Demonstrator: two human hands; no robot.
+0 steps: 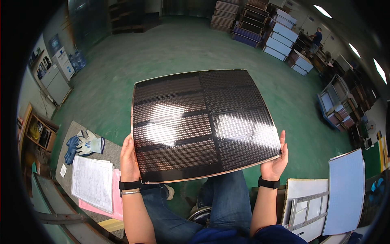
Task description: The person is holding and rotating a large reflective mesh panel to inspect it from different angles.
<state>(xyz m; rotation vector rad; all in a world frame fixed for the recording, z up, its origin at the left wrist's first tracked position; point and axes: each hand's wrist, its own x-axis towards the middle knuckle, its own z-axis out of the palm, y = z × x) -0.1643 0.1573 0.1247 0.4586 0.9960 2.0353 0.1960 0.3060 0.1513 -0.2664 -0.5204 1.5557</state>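
Note:
Between my two hands I hold a large, thin, black patterned panel (209,116) with copper-coloured edges, much like a circuit board sheet. Rows of small repeating shapes cover it, and bright light glares off both halves. My left hand (129,160) is closed on its left edge near the lower corner. Gripping the lower right corner is my right hand (275,159), thumb and fingers along the edge. The panel is raised above my lap, tilted slightly, and its underside is hidden.
To the left, a grey table (73,136) bears work gloves (90,143) and printed papers (92,183) over pink sheets. At right lie a light blue panel (346,191) and a metal frame (306,211). Stacked panels (280,36), a cart (335,99) and a person (316,38) are farther off.

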